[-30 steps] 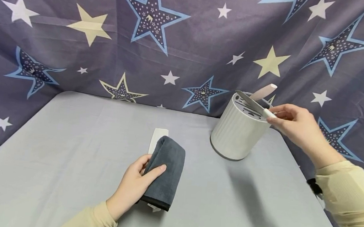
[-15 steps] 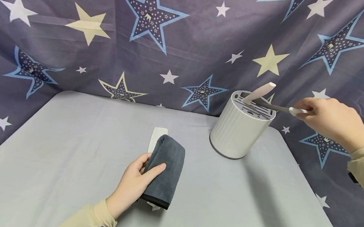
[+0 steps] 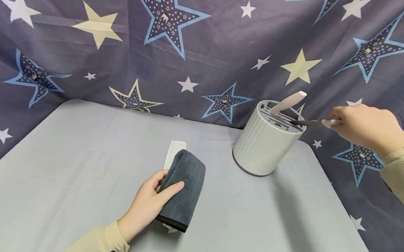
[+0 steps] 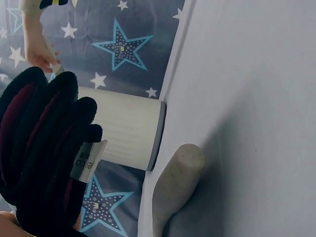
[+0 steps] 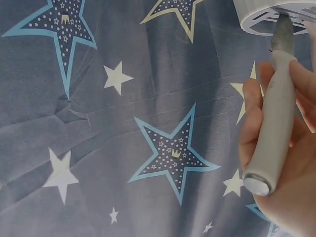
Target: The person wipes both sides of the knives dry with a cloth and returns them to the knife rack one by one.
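My left hand [image 3: 147,203] grips a folded dark grey towel [image 3: 186,188], thumb on top and fingers beneath. In the left wrist view, the towel's layered folds [image 4: 44,143] and a white label [image 4: 89,160] face the camera. My right hand [image 3: 369,125] holds a knife by its white handle [image 5: 276,123]. The knife's blade [image 3: 310,123] points left, its tip at a slot in the top of a white ribbed knife block [image 3: 264,150]; the far part of the blade is hidden inside.
A pale pink handle [image 3: 289,103] sticks up from the block. Past the towel, a white handle [image 3: 175,155] lies low over the grey-covered table [image 3: 76,179], partly hidden by it. A star-patterned curtain [image 3: 209,31] hangs close behind the table and along its right side.
My right hand has swung right, turning the knife from lying across the block's top to pointing into it; the blade has since slid deeper. My left hand and the towel stay put.
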Action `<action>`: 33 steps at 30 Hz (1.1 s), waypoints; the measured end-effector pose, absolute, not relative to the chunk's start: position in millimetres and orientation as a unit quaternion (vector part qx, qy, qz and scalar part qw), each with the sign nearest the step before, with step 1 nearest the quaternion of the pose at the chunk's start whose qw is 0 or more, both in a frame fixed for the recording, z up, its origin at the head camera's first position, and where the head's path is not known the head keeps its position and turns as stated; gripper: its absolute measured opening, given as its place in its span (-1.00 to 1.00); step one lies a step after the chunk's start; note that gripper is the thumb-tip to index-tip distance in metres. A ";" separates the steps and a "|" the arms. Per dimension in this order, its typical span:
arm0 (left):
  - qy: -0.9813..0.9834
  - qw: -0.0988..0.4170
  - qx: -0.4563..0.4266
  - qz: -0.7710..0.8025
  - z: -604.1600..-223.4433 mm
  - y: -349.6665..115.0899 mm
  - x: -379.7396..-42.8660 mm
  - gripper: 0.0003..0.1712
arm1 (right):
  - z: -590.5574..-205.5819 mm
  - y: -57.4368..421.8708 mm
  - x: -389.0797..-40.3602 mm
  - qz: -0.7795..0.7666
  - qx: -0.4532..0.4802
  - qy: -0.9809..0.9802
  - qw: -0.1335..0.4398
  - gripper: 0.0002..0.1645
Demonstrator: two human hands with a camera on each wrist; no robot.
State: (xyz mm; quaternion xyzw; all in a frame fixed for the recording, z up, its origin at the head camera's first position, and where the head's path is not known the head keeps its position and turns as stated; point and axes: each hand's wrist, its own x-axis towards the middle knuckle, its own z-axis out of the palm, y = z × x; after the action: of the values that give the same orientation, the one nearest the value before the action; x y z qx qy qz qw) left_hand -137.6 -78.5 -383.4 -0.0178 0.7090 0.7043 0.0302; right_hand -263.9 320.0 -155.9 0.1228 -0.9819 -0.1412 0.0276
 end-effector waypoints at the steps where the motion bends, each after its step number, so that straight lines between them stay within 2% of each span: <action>1: 0.709 0.031 -0.018 0.704 -383.4 -78.5 -137.7 -0.54 | -156.0 318.5 -264.4 -0.145 0.127 -0.981 0.029 -0.65; 6: 0.708 0.032 -0.019 0.706 -383.8 -78.8 -138.2 -0.52 | -159.6 310.6 -269.3 -0.166 0.165 -0.970 0.061 -0.68; 14: 0.706 0.033 -0.020 0.707 -385.2 -81.1 -137.5 -0.52 | -179.1 300.4 -278.9 -0.189 0.233 -0.940 0.164 -0.89; 17: 0.706 0.035 -0.022 0.707 -385.0 -81.8 -136.9 -0.52 | -186.2 297.8 -281.4 -0.191 0.243 -0.930 0.197 -0.81; 26: 0.706 0.033 -0.023 0.707 -385.3 -81.1 -135.8 -0.52 | -206.8 292.8 -291.6 -0.155 0.207 -0.935 0.242 -0.81; 31: 0.706 0.034 -0.021 0.707 -386.2 -80.4 -136.0 -0.54 | -218.4 290.3 -296.5 -0.133 0.188 -0.941 0.248 -0.89; 33: 0.706 0.035 -0.021 0.707 -386.5 -80.6 -136.0 -0.53 | -221.6 289.8 -297.6 -0.128 0.184 -0.942 0.251 -0.86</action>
State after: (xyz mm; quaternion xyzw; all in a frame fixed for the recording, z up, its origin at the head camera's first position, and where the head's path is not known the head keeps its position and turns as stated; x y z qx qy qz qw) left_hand -136.0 -80.6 -386.5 -0.0209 0.7063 0.7067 0.0346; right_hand -297.6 289.8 -221.6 0.1836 -0.9418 -0.1283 0.2506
